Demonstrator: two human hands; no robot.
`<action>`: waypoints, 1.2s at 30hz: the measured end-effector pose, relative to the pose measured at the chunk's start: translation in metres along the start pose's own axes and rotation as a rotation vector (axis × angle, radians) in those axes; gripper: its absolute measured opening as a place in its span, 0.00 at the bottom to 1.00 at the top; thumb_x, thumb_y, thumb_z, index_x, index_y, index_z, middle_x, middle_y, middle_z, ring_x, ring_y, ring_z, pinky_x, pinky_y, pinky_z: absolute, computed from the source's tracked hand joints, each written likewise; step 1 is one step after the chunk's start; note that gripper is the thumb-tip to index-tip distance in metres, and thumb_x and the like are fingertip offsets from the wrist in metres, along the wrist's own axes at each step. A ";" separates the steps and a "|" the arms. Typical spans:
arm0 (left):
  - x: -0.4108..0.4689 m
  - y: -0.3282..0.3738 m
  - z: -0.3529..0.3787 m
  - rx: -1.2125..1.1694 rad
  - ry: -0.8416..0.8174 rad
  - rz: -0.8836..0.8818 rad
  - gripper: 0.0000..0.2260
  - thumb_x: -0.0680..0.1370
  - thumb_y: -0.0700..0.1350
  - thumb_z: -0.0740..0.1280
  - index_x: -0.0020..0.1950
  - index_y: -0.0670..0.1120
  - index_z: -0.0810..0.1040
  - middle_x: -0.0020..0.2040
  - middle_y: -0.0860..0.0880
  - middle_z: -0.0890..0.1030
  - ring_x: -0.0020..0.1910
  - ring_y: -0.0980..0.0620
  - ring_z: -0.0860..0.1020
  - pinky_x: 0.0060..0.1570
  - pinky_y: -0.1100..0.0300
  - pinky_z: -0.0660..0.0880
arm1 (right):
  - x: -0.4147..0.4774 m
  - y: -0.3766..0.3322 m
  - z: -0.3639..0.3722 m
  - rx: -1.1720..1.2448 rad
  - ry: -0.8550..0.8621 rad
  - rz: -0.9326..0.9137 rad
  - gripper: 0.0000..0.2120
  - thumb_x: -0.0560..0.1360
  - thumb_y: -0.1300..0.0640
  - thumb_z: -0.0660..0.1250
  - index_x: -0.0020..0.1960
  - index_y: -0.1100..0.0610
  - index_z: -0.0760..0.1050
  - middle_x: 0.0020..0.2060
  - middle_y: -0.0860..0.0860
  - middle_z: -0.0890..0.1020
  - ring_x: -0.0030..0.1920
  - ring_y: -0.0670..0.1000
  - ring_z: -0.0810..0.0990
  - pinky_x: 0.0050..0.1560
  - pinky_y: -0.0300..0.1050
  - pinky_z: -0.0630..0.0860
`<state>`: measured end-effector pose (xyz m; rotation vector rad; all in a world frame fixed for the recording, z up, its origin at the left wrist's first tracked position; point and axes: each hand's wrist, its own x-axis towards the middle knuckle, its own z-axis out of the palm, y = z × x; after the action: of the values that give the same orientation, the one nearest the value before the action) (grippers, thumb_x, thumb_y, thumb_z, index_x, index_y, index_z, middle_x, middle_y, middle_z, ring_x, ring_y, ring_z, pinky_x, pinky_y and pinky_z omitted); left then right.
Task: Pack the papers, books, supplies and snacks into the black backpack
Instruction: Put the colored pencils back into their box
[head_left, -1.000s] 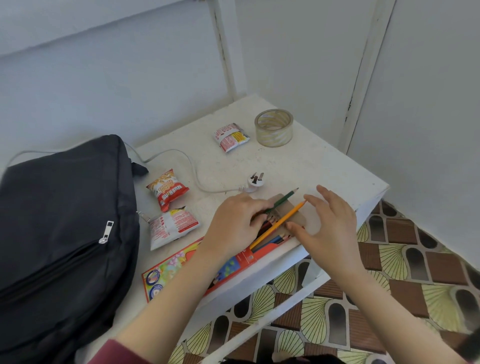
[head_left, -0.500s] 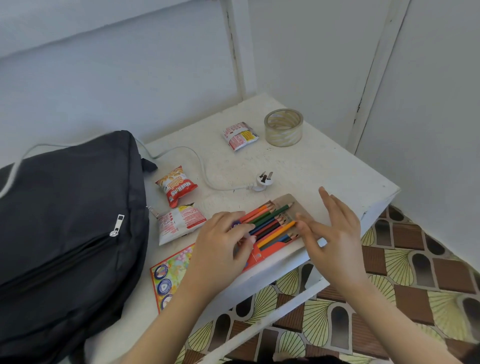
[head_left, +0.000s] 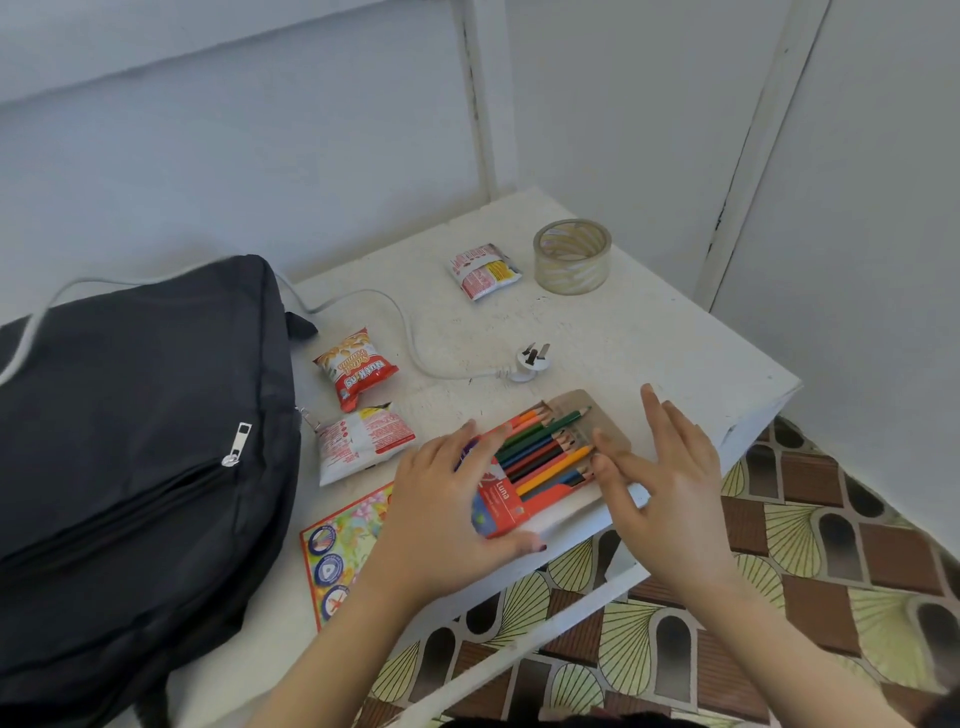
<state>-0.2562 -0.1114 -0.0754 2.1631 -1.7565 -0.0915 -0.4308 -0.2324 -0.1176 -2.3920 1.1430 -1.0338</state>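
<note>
Presently: pencil box (head_left: 511, 486) at the table (head_left: 623, 332) front edge, held by left hand (head_left: 447, 512); right hand (head_left: 662, 475) spread open, fingertips nudging the coloured pencils (head_left: 545, 449) inward. Next, probably: close the flap, carry it to the black backpack (head_left: 135, 441).

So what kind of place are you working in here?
Probably a room in a home, though I can't be sure: a small white table pushed into a corner of white panelled walls, patterned tile floor, and an unplugged power cord lying loose on the tabletop.
</note>
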 end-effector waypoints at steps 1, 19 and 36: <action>0.001 0.000 0.001 -0.041 0.014 -0.005 0.40 0.64 0.74 0.62 0.70 0.56 0.60 0.66 0.54 0.71 0.63 0.55 0.69 0.60 0.61 0.61 | 0.000 -0.001 0.000 0.006 -0.009 0.002 0.23 0.78 0.41 0.52 0.50 0.50 0.84 0.68 0.61 0.69 0.67 0.65 0.68 0.64 0.66 0.64; 0.003 -0.009 -0.004 -0.061 -0.003 0.048 0.32 0.68 0.70 0.63 0.67 0.55 0.72 0.66 0.51 0.72 0.62 0.57 0.63 0.58 0.63 0.56 | 0.005 -0.011 -0.005 -0.097 -0.232 0.084 0.29 0.76 0.36 0.43 0.72 0.44 0.64 0.76 0.54 0.47 0.75 0.54 0.39 0.72 0.57 0.36; 0.000 -0.001 -0.001 0.024 -0.019 0.059 0.26 0.73 0.65 0.59 0.63 0.50 0.74 0.67 0.47 0.71 0.62 0.53 0.61 0.59 0.58 0.59 | 0.008 -0.018 -0.009 0.000 -0.265 0.126 0.28 0.74 0.35 0.45 0.67 0.43 0.71 0.76 0.53 0.48 0.76 0.54 0.41 0.70 0.51 0.31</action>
<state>-0.2548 -0.1107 -0.0752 2.1320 -1.8397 -0.0771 -0.4237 -0.2264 -0.0981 -2.3366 1.1767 -0.6530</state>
